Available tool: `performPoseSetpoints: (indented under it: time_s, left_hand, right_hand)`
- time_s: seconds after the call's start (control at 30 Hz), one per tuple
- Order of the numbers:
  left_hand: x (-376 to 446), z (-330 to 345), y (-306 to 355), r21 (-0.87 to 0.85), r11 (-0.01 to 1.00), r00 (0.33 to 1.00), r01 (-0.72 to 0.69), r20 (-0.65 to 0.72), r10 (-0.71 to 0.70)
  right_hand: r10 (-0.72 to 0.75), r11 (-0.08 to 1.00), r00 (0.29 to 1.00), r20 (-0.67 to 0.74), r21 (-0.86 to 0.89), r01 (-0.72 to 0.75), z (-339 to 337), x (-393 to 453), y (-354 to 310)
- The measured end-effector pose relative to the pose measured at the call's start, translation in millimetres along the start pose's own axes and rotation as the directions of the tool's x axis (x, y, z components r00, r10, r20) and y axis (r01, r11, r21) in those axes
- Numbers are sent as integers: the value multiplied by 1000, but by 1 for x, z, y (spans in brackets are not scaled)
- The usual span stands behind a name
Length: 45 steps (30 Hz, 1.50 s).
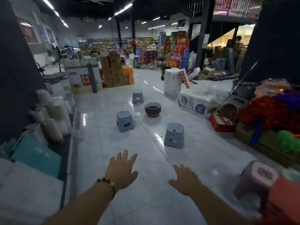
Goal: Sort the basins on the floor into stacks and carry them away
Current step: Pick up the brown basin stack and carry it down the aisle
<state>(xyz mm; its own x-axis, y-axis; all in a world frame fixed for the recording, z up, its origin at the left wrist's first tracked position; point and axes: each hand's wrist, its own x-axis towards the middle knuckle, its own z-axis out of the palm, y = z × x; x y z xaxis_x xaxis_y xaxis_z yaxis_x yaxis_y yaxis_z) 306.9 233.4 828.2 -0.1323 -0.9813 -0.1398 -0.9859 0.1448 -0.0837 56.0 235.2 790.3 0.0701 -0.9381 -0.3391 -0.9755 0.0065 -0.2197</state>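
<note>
Low in the frame, both bare hands reach forward over the glossy tiled floor (146,159), palms down and holding nothing. The left hand (122,170), with a beaded bracelet (107,184) at its wrist, has its fingers straight and spread wide; the right hand (185,179) lies flat too, fingers loosely spread and pointing toward the upper left.

Near the middle of the picture stands the stack of basins (153,109) — dark, round and upright on the tiles, well beyond both hands. It looks like several nested one inside another, though the blur makes the count hard to tell.

Three grey plastic stools ring it: one (125,121) to its lower left, one (174,135) to its lower right, one (137,96) just behind it toward the upper left. A pink stool (254,179) stands at the lower right edge, beside something red and blurred.

Right of the basins lie wrapped white packs of paper goods (193,103), with a taller white pack (172,82) behind. Cardboard boxes (112,70) are piled at centre left — stacked shop goods fill the background.
</note>
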Motion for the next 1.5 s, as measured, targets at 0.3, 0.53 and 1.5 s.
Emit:
performPoseSetpoints:
  time_s: [0.3,0.53,1.5]
  left_hand:
    - [209,-32,-91,-78,991,993,111,40,-108]
    - [403,-10,-171,-116,986,990,120,87,-110]
    - [1175,-72,-333,-116,993,974,-37,219,62]
  right_hand:
    - [-153,985,987,41,-70,156,-91,242,-56]
    - [-165,984,985,48,-55,167,-130,428,-102]
    - [18,995,998,52,-96,-13,-374,1157,-154]
